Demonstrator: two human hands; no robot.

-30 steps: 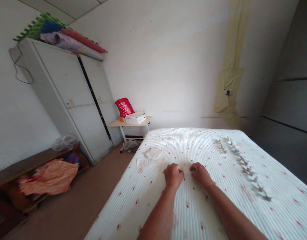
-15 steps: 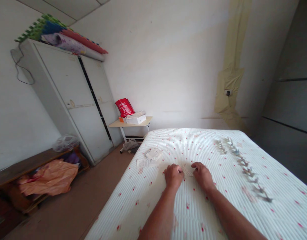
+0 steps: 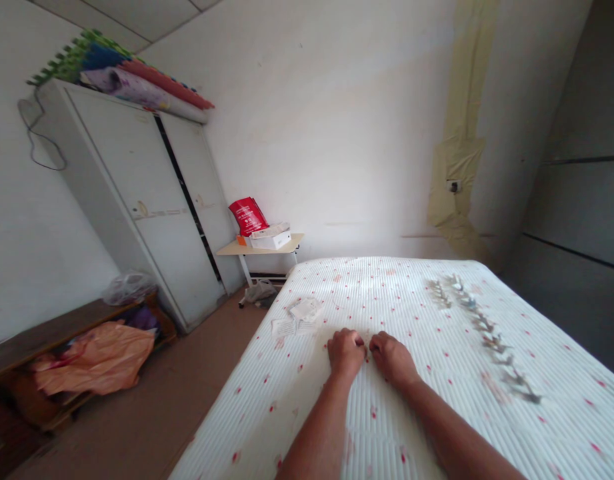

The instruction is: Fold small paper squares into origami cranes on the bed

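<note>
My left hand (image 3: pixel 345 352) rests low over the bed's middle, fingers pinched on a small piece of printed paper (image 3: pixel 367 338). Close beside it, my right hand (image 3: pixel 391 357) is closed too, its fingertips on the paper's other side. Most of that paper is hidden behind the fingers. Left of the hands lie loose printed sheets (image 3: pixel 305 309), some overlapping. To the right, small pale and brown figures (image 3: pixel 494 343) stand in a long row, with a shorter row (image 3: pixel 439 293) next to it; they look folded from paper, but their shape is blurred.
The bed (image 3: pixel 267 427) has a white ribbed cover with red dots. Beyond its far left corner stands a small table (image 3: pixel 229 249) bearing a red bag (image 3: pixel 249 216) and a white box (image 3: pixel 271 240). A grey cabinet (image 3: pixel 131 180) and a low wooden bench (image 3: pixel 51 313) are at left.
My right hand has moved left, towards my left hand, and its fingers have drawn in. The paper between them, visible before, is now mostly covered. My left hand has hardly moved.
</note>
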